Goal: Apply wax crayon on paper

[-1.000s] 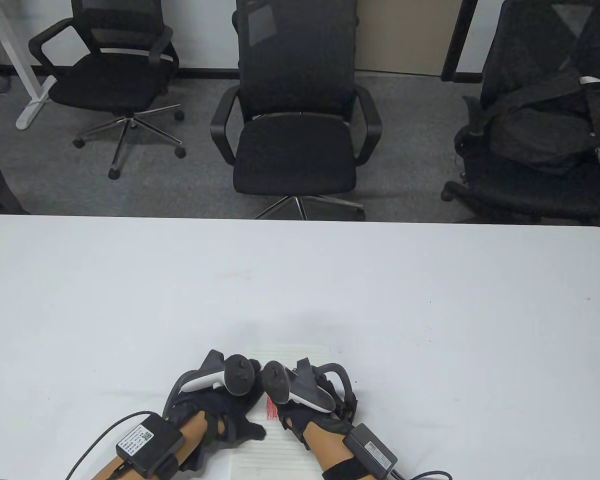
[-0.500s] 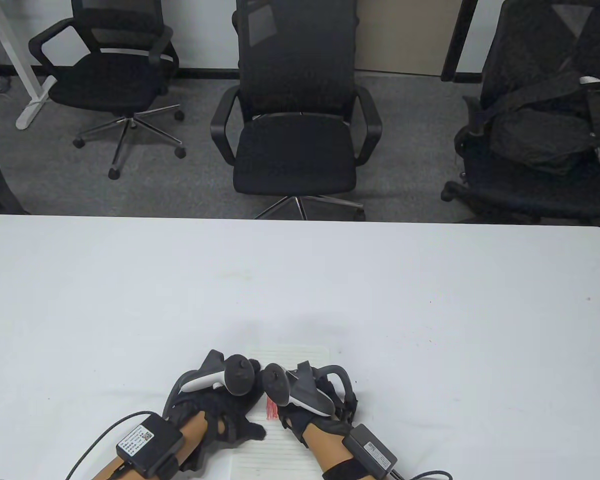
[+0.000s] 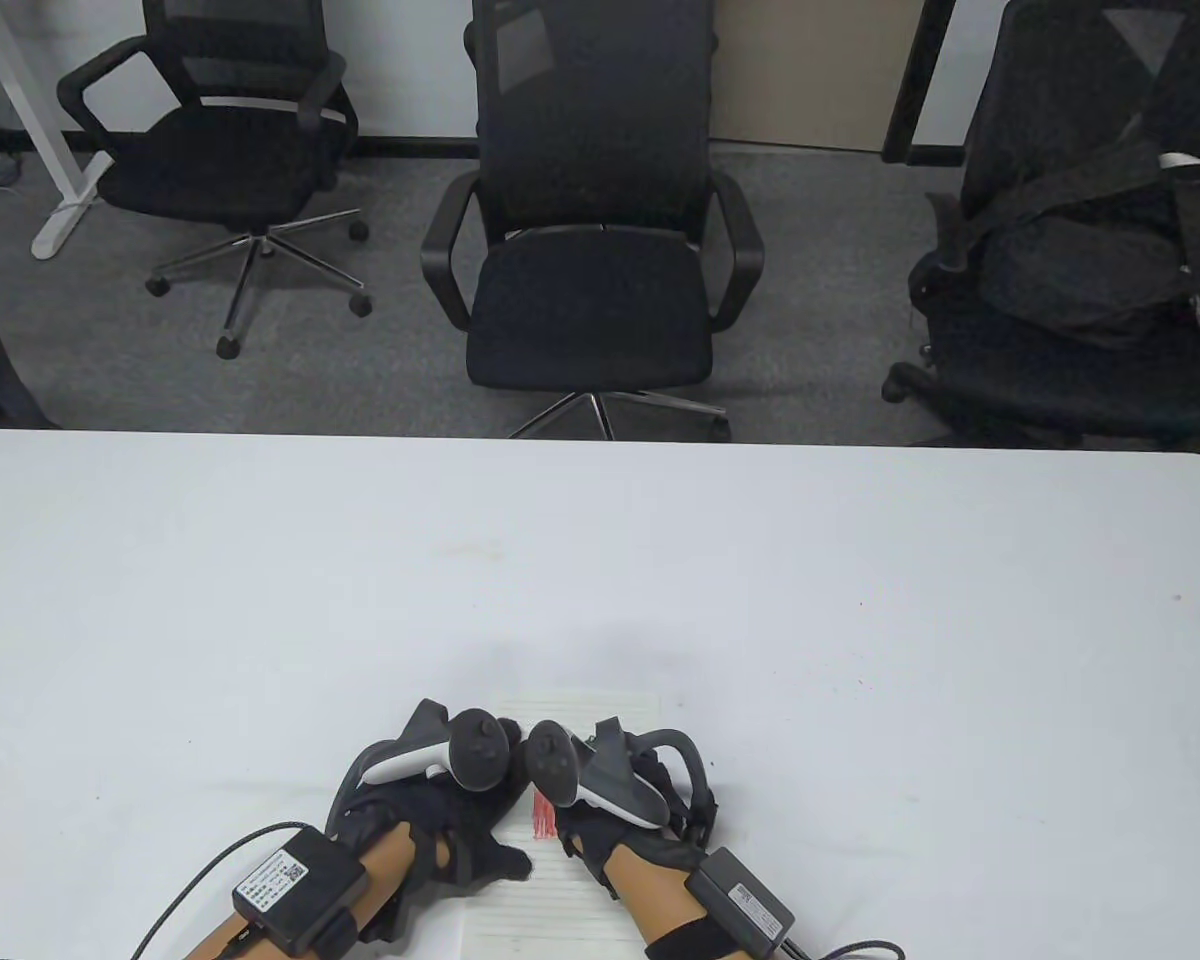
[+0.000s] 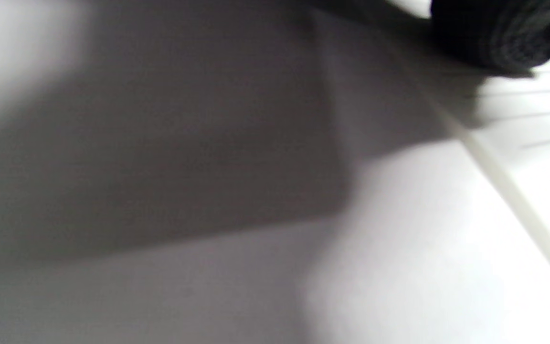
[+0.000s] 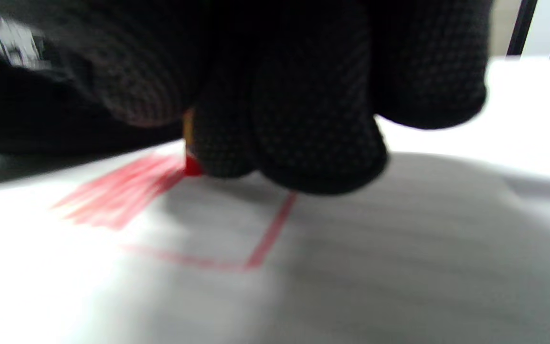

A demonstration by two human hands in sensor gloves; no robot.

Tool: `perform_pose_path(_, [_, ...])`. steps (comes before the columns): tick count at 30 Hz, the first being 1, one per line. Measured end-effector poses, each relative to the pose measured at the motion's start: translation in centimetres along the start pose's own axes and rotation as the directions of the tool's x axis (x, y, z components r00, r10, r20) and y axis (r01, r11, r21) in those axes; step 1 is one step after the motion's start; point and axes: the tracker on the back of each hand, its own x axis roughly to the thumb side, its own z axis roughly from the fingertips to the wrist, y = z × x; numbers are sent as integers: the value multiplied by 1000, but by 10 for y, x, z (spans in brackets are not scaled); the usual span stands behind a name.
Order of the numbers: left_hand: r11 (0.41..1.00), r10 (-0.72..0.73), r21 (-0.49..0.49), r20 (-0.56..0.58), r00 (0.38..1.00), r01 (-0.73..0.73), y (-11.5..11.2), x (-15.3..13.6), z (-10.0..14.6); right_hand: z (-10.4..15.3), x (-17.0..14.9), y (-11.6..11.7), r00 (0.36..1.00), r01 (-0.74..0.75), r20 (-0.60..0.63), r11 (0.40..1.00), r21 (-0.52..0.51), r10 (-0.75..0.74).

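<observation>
At the near edge of the white table [image 3: 600,560] lies the lined paper [image 3: 550,900], with both gloved hands over it. The right hand [image 3: 630,850] has its fingers [image 5: 303,143] curled tight around a red wax crayon [image 5: 190,160], whose tip touches the sheet beside red scribble marks [image 5: 117,191] and a red outline. The left hand [image 3: 440,840] rests on the paper's left part, a fingertip [image 4: 499,33] pressing it; how far it is spread cannot be told.

Bottom centre of the frame: both gloved hands — left hand [image 3: 440,815], right hand [image 3: 625,825] — rest on lined paper [image 3: 550,900] with red scribble [image 3: 542,818] between them.
</observation>
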Motion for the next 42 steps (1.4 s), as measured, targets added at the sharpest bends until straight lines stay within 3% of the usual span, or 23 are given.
perform_pose_path(1, [1000, 0, 0, 0, 1000, 0, 0, 0, 0, 1, 0, 0, 1000, 14, 0, 1000, 9, -14])
perform_pose_path(6, [1000, 0, 0, 0, 1000, 0, 0, 0, 0, 2, 0, 4, 999, -37, -19, 984, -175, 35])
perform_pose_path(12, [1000, 1, -1, 0, 1000, -1, 0, 0, 0, 5, 4, 1, 999, 20, 43, 995, 99, -25])
perform_pose_path(17, [1000, 1, 1, 0, 1000, -1, 0, 0, 0, 6, 4, 1, 999, 3, 45, 999, 52, -5])
perform_pose_path(24, [1000, 13, -3, 8, 1000, -13, 0, -1, 0, 8, -20, -17, 989, 146, 0, 987, -64, -146])
perform_pose_path(31, [999, 20, 26, 38, 999, -21, 7, 1, 5, 7, -28, -20, 984, 177, -20, 981, -85, -179])
perform_pose_path(38, [999, 5, 40, 27, 1000, -6, 23, 23, 18, 9, -30, -24, 980, 194, -20, 972, -129, -198])
perform_pose_path(42, [999, -23, 33, 3, 1000, 23, 20, 36, 12, 10, -35, -23, 979, 196, -27, 968, -158, -203])
